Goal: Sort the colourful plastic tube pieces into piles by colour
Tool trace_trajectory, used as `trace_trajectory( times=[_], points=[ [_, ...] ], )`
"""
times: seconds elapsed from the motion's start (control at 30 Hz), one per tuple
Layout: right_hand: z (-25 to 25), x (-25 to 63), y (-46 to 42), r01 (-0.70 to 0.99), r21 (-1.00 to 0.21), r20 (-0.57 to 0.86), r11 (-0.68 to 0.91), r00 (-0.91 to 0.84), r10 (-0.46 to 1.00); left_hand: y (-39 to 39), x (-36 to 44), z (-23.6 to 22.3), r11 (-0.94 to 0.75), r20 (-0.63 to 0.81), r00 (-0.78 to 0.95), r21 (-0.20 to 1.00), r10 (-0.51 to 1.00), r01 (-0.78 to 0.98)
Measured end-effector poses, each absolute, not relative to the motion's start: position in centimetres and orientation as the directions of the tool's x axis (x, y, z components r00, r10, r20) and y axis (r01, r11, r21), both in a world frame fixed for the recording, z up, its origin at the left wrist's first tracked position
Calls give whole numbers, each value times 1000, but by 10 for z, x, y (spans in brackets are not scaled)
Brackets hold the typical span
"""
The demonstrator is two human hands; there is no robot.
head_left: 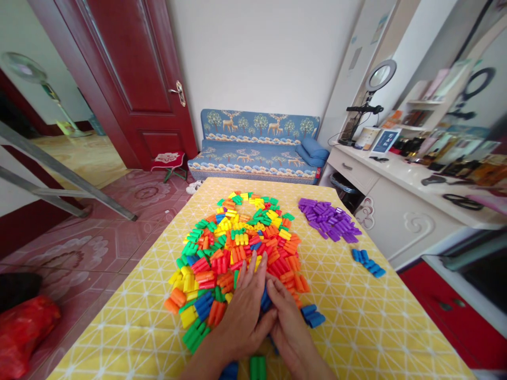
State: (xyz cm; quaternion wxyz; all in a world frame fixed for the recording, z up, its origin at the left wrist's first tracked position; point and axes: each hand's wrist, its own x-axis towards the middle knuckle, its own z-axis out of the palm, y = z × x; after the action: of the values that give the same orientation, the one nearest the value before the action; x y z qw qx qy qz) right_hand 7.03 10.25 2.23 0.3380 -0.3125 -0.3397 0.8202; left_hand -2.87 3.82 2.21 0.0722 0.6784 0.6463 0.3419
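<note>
At the pile's (222,261) near edge, left hand (244,311) and right hand (288,322) cup blue pieces (265,300), fingers narrowed around them; keeping them together calls for close palms.

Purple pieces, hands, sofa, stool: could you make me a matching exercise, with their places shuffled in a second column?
1. Purple pieces
2. Left hand and right hand
3. Sofa
4. Stool

A. Beyond the table, against the wall
B. Over the near part of the multicoloured pile
C. In front of the red door
D. Heaped right of that pile

Pairs: 1-D, 2-B, 3-A, 4-C
</note>
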Motion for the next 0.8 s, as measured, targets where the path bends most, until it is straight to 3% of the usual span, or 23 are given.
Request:
trace_trajectory(
  times=[0.1, 0.17, 0.23, 0.3, 0.43, 0.53, 0.63, 0.8],
  points=[
    [30, 97, 145, -297, -915, -126, -271, -428, 895, 38, -38, 20, -124, 398, -148, 581, 905, 804],
    [29, 124, 191, -103, -988, 137, 114, -255, 957, 38, -47, 15, -95, 423, -229, 619, 877, 780],
    [18, 155, 243, 247, -835, 461, 492, -177, 870, 38, -55, 10, -77, 446, -300, 653, 843, 753],
    [1, 183, 288, 512, -549, 594, 660, -317, 740, 39, -60, 6, -57, 464, -360, 673, 809, 738],
    [-35, 211, 327, 755, -106, 482, 648, -531, 697, 42, -65, 1, -5, 492, -429, 661, 758, 751],
    [-46, 211, 321, 799, 68, 494, 598, -547, 676, 44, -65, -3, 1, 516, -422, 633, 746, 774],
    [-46, 208, 317, 784, 113, 492, 611, -578, 650, 45, -66, -6, 7, 524, -414, 614, 745, 789],
    [-43, 207, 324, 776, 51, 459, 628, -577, 676, 44, -70, -7, 0, 563, -386, 565, 731, 825]
  ],
)
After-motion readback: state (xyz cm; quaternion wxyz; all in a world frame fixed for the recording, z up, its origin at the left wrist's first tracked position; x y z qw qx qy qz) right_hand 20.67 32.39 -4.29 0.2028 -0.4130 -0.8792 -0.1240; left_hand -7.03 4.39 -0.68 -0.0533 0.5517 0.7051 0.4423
